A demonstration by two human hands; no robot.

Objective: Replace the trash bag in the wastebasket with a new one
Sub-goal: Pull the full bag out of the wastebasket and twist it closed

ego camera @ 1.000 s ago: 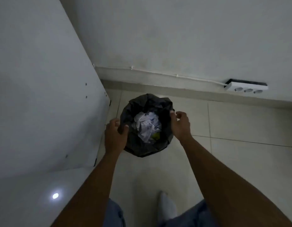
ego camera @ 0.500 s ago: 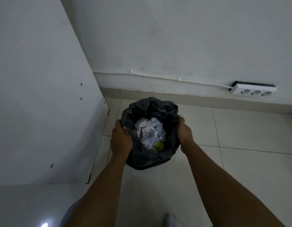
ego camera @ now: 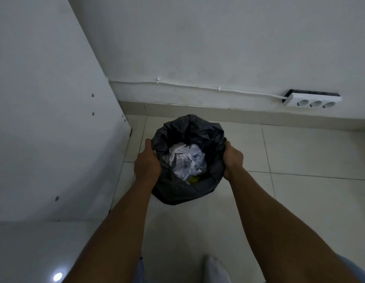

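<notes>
A black trash bag [ego camera: 181,193] covers a small wastebasket on the tiled floor below me; the basket itself is hidden under the plastic. Crumpled white paper [ego camera: 186,161] and a bit of something yellow [ego camera: 192,180] lie inside. My left hand [ego camera: 147,164] grips the bag's rim on its left side. On the opposite side my right hand [ego camera: 232,159] is closed around the rim. No fresh bag is in view.
A white cabinet panel [ego camera: 54,119] stands close on the left of the basket. The wall runs behind it, with a white cable and a three-socket power strip [ego camera: 312,100] at the right. My socked foot [ego camera: 215,269] is at the bottom edge.
Both hands went from hovering at the bag's sides to gripping its rim. The bag's top edge now stands more bunched and raised.
</notes>
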